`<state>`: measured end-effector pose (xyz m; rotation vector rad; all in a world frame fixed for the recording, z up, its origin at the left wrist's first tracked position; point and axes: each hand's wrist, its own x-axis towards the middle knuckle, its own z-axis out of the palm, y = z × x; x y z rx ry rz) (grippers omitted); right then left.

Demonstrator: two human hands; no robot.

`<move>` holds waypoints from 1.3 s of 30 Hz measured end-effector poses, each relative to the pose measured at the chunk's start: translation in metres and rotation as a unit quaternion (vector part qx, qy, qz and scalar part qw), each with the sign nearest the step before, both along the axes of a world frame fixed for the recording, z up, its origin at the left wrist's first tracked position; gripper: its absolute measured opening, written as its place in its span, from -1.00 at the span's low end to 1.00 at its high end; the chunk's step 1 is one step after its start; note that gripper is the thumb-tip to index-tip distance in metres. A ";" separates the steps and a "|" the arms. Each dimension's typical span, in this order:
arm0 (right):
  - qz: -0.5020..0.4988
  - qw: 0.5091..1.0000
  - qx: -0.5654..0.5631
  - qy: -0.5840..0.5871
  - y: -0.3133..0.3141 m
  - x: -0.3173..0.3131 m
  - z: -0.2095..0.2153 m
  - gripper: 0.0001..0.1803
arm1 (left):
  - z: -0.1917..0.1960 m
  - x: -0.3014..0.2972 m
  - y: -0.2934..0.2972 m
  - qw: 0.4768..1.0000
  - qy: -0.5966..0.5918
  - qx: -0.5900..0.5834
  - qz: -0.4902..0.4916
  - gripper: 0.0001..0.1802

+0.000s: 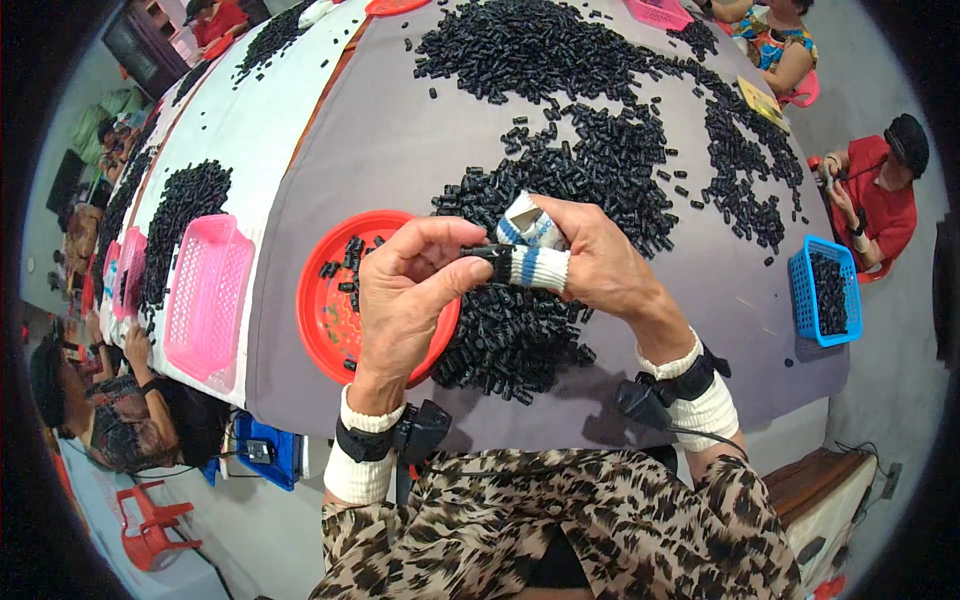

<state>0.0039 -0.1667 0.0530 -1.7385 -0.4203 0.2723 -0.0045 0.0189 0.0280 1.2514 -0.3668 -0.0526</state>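
My left hand (400, 295) is closed, its thumb and fingertips pinching a small black plastic part (490, 255). The right hand (610, 255) grips a folded white cloth with blue stripes (540, 266), and its edge meets the black part. The fingers under the cloth are hidden. Both hands are raised close together above the grey tabletop. Below my left hand stands a round red basin (318, 350) with some black parts in it. A large pile of similar black parts (510, 345) spreads beneath and beyond my hands.
Further heaps of black parts (530, 50) lie across the grey table. A pink basket (210, 300) sits to the left, and a blue basket (827, 290) with black parts to the right. Co-workers sit around, one in a red shirt (882, 205) at the right.
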 end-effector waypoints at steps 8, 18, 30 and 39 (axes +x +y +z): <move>0.015 1.000 0.018 -0.008 0.006 0.001 0.001 -0.79 | -0.002 0.006 -0.002 0.988 0.057 -0.137 -0.045 -0.73; -0.018 0.997 0.045 -0.061 0.007 -0.001 -0.005 -0.78 | 0.000 0.003 -0.009 0.968 0.144 -0.195 -0.069 -0.72; -0.033 0.997 -0.005 -0.076 0.004 -0.001 -0.002 -0.76 | 0.006 0.003 -0.016 0.974 0.161 -0.154 -0.030 -0.75; -0.034 0.996 0.034 -0.079 0.004 0.003 -0.010 -0.75 | 0.003 0.002 -0.015 0.974 0.137 -0.168 -0.063 -0.69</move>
